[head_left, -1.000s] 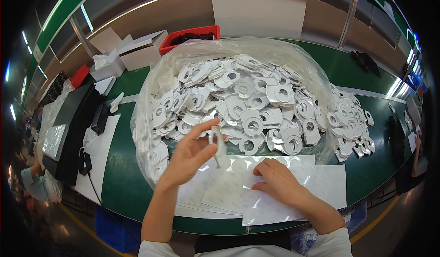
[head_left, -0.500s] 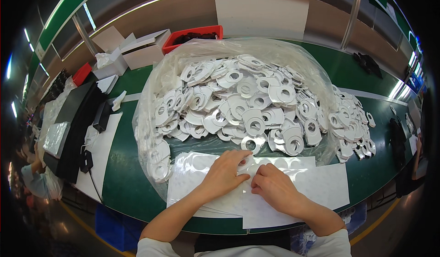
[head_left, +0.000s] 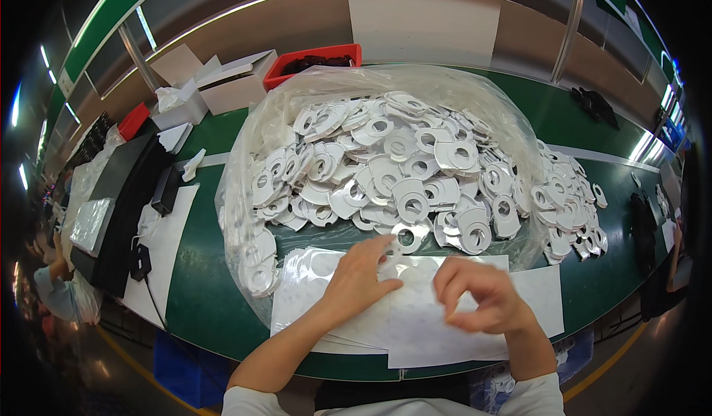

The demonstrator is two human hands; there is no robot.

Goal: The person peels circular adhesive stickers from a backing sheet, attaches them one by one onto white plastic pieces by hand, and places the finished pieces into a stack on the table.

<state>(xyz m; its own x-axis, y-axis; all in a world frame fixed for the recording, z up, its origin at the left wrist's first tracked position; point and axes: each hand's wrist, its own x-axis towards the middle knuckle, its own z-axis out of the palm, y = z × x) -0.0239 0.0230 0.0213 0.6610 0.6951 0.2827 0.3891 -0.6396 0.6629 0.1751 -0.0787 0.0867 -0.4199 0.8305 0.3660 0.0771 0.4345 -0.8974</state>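
My left hand (head_left: pixel 360 275) is at the upper part of the sheets, with thumb and fingers around a white plastic part (head_left: pixel 388 269) that is partly hidden by them. To its right my right hand (head_left: pixel 478 296) is raised above the sheets, thumb and forefinger pinched together and blurred. Whatever lies in that pinch is too small to make out. Beneath both hands are white sheets with round clear stickers (head_left: pixel 308 271), overlapped by a plainer white sheet (head_left: pixel 445 349). A loose white ring-shaped part (head_left: pixel 406 236) rests just beyond the left fingertips.
A large clear plastic bag (head_left: pixel 241 171) lies spread open under a heap of white plastic parts (head_left: pixel 386 171). More parts (head_left: pixel 571 201) lie to its right on the green table (head_left: pixel 196 245). At the back stand a red bin (head_left: pixel 278 71) and white boxes (head_left: pixel 230 93).
My right hand has lifted away from the left hand, moving right with its fingers pinched. The left hand has shifted only slightly left.
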